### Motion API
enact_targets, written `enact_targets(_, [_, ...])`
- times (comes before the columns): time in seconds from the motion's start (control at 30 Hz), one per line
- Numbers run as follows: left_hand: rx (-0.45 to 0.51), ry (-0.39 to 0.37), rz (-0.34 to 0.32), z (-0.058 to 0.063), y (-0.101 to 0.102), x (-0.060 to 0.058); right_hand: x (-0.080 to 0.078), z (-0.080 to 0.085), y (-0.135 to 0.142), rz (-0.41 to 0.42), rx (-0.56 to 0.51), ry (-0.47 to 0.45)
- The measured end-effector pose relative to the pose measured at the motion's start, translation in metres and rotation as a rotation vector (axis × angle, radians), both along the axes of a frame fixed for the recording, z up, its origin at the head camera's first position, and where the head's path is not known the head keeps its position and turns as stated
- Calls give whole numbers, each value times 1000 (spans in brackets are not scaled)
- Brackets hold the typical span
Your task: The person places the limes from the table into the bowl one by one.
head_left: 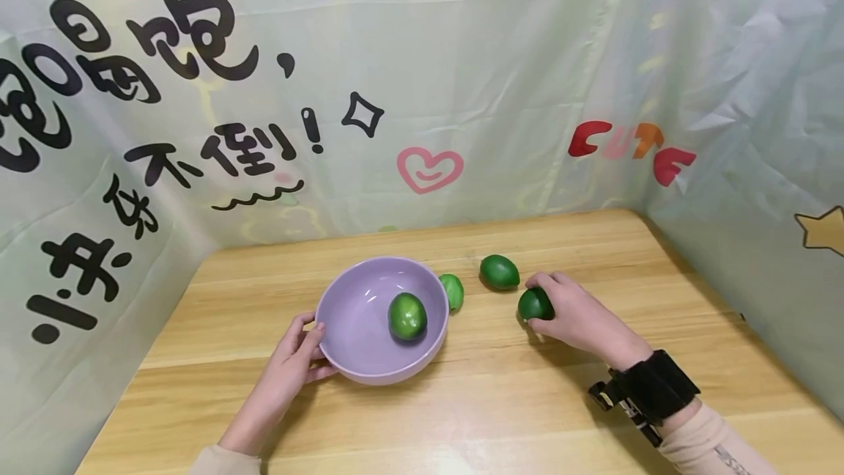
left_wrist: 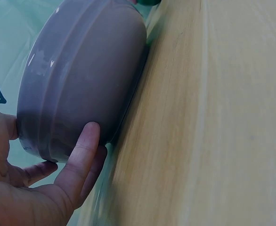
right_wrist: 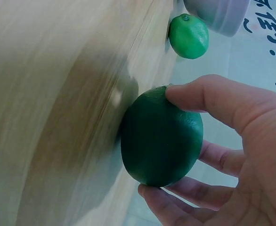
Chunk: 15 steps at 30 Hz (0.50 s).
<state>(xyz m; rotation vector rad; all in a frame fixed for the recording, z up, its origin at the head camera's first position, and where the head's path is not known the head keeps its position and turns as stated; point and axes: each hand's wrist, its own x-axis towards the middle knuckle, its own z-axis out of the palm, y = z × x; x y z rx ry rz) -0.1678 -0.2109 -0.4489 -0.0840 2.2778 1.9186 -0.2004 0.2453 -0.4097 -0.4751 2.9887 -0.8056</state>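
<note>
A light purple bowl (head_left: 352, 310) stands at the middle of the table, one shiny green lime (head_left: 407, 316) lying inside. My left hand (head_left: 293, 354) holds the bowl at its left side, thumb at the rim and fingers against the outer wall (left_wrist: 81, 84). To the right, my right hand (head_left: 576, 314) grips a dark green lime (head_left: 532, 305) between thumb and fingers; in the right wrist view this lime (right_wrist: 161, 136) appears close to the tabletop. Just behind it lies another dark green lime (head_left: 499, 272). A lighter green lime (head_left: 452, 292) sits beside the bowl's right wall, partly hidden by it.
The wooden table (head_left: 217, 314) ends at a pale printed cloth (head_left: 501, 94) that hangs behind it and along both sides. A black strap with a small device (head_left: 649, 387) is worn on my right wrist.
</note>
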Motion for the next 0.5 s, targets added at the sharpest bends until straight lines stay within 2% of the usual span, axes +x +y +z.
enact_targets(0.5, [6, -15, 14, 2, 1, 1, -3, -5, 4, -8, -3, 9])
